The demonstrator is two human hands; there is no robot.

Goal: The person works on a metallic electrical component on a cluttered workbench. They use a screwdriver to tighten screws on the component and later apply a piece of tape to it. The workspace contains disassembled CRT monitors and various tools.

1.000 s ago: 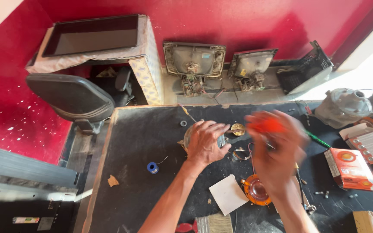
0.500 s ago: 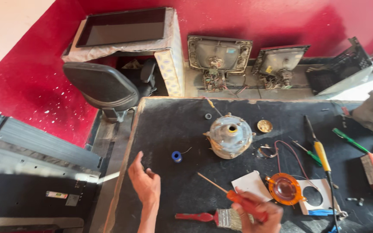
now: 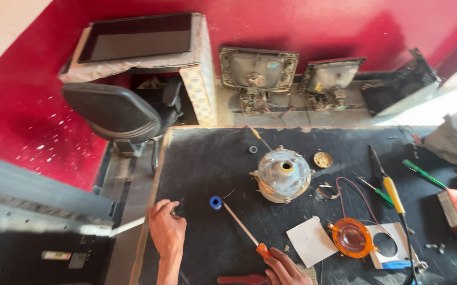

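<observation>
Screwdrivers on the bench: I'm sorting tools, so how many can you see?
4: an orange-handled screwdriver in the right hand, a yellow-handled one, and two green ones further right. More may lie beyond the frame.

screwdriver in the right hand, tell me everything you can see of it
The screwdriver has a thin metal shaft and an orange handle. The right hand grips the handle near the bottom edge. It slants up and left across the black table, its tip reaching the small blue spool; contact is unclear.
</observation>
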